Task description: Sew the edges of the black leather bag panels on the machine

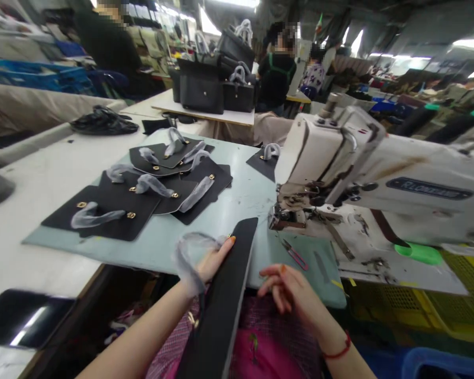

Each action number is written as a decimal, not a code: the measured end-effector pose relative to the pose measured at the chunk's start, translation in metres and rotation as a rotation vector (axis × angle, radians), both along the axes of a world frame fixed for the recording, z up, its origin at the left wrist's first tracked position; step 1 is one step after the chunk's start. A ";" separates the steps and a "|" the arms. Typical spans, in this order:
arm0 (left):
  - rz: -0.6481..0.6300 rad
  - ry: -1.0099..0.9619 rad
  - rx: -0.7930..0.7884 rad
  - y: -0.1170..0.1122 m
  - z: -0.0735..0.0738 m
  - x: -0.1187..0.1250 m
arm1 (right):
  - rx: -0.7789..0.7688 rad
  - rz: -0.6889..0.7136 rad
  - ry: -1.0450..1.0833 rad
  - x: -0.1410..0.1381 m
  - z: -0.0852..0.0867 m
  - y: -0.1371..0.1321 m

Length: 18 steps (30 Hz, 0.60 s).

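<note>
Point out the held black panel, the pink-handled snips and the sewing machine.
Held black panel [225, 297]: head view, middle of its face.
Pink-handled snips [295, 255]: head view, on the handle.
Sewing machine [385, 171]: head view, white housing.

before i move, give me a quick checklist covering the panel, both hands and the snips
1. Left hand holding black panel: ok, gripping near its upper end.
2. Right hand off the panel: ok, apart from it.
3. Panel apart from sewing machine: ok.
4. Wrap on panel's handle: ok, on.
5. Snips put away: not ok, lying near the machine.
6. Panel edge stitching: cannot tell.
</note>
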<state>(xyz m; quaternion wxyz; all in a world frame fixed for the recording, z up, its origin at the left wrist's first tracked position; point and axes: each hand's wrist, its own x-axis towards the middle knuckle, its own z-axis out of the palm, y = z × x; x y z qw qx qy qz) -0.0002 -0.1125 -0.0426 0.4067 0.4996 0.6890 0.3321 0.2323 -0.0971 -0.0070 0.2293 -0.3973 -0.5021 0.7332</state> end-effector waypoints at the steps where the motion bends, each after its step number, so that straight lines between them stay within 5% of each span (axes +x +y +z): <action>1: 0.020 0.009 0.019 0.001 0.000 -0.007 | -0.041 0.103 0.020 -0.011 -0.001 -0.007; 5: 0.036 0.102 0.160 0.006 -0.006 -0.045 | -0.151 0.250 -0.043 -0.055 -0.007 -0.013; 8: 0.076 0.277 0.288 0.013 -0.010 -0.089 | -0.095 0.215 -0.022 -0.091 -0.001 0.017; 11: 0.198 0.452 0.368 0.028 -0.007 -0.131 | -0.034 -0.023 0.124 -0.125 0.020 0.068; 14: 0.171 0.606 0.401 0.044 -0.001 -0.152 | -0.093 -0.303 0.411 -0.148 0.039 0.106; 18: 0.086 0.727 0.380 0.061 -0.001 -0.155 | -0.166 -0.222 0.435 -0.145 0.024 0.093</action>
